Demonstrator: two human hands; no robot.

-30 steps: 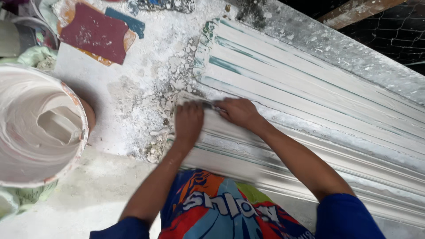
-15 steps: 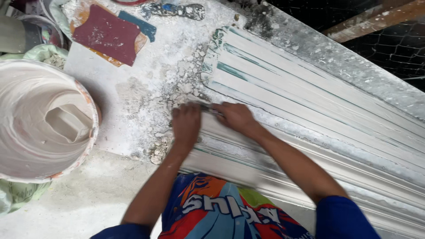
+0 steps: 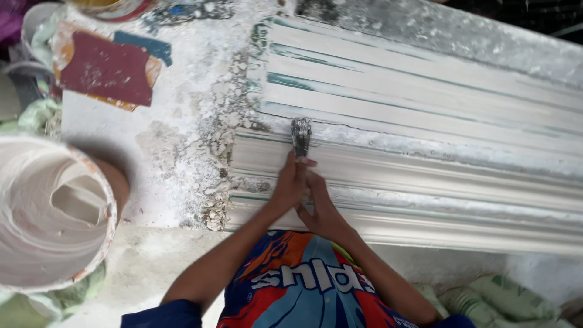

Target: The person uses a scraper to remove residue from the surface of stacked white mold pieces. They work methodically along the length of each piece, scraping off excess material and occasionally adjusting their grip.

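Scraper (image 3: 300,136) stands blade-first on the white ribbed moulding (image 3: 425,176), its long axis running across the ribs, straight ahead of both hands. Left hand (image 3: 288,185) and right hand (image 3: 320,209) have fingers clamped together on its handle.

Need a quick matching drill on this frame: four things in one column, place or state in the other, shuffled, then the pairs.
1. scraper
2. bucket
3. sandpaper sheet
4. plaster moulding

A. far left, coated white inside
B. held in both hands, blade on the moulding
C. dark red, lying flat at upper left
D. long ribbed strip running to the right

Pairs: 1-B, 2-A, 3-C, 4-D
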